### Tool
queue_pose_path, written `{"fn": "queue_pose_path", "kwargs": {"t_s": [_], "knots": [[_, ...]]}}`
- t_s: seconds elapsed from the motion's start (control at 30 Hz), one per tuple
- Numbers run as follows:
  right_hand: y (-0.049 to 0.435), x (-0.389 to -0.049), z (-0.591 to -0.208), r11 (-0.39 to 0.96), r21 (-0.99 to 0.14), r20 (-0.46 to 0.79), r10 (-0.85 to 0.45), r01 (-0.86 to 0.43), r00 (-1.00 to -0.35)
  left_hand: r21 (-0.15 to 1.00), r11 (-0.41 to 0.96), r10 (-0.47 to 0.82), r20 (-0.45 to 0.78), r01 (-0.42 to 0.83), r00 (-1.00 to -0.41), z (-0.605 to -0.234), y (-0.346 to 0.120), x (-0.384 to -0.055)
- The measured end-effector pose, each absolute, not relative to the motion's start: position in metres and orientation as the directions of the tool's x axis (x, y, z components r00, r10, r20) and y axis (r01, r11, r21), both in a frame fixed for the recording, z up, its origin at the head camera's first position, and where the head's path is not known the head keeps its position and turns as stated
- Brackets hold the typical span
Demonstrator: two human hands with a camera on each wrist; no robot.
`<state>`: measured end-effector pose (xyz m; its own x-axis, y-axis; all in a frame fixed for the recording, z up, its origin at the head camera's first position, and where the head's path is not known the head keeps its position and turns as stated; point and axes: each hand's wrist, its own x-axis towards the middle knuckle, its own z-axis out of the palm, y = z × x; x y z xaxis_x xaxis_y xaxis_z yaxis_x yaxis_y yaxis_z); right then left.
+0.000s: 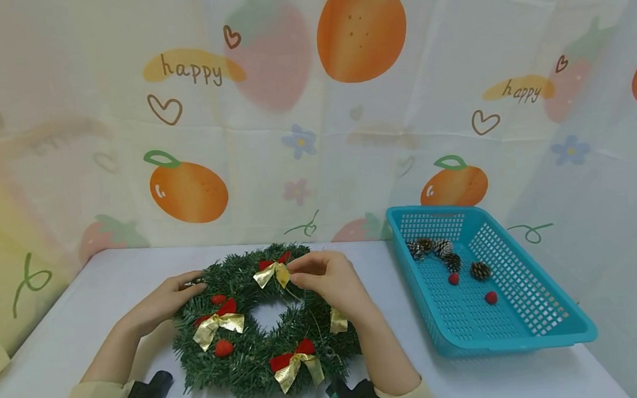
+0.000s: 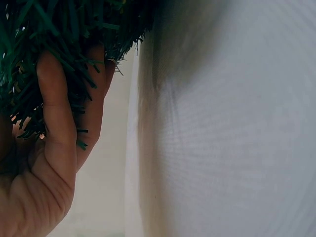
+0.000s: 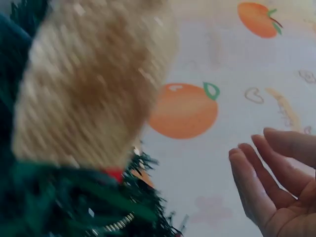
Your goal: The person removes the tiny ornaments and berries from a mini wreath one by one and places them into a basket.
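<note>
A green wreath [image 1: 254, 369] lies on the white table, dressed with red-and-gold bows and red berries [image 1: 223, 348]. My left hand [image 1: 159, 304] grips its upper left edge; in the left wrist view the fingers [image 2: 57, 113] reach into the foliage. A small speckled bit shows between thumb and forefinger. By the top bow [image 1: 272, 272], my right hand [image 1: 331, 283] has its fingertips right at a gold tail. The right wrist view shows that hand with loosely bent fingers [image 3: 252, 187] and nothing between them. A gold ribbon tail [image 3: 94, 89] fills that view's left side.
To the right stands a blue-green plastic basket [image 1: 441, 333] with several pine cones [image 1: 480, 271] and red berries [image 1: 491, 297] in it. A fruit-printed curtain [image 1: 315, 161] hangs behind the table. Black straps with cameras [image 1: 150, 389] sit at both wrists.
</note>
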<state>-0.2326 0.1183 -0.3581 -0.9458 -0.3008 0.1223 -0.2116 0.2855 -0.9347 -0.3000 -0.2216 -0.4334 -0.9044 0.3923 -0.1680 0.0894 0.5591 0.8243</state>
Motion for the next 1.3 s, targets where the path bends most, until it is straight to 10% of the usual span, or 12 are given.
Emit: {"fn": "queue_pose_path", "kwargs": {"t_s": [1.3], "knots": [[0.038,-0.213,-0.399,0.279,-0.936,0.052,-0.495,-0.216,-0.867,0.811,0.576,0.393,-0.168,0.1,-0.904,-0.434,-0.221,-0.3]]}}
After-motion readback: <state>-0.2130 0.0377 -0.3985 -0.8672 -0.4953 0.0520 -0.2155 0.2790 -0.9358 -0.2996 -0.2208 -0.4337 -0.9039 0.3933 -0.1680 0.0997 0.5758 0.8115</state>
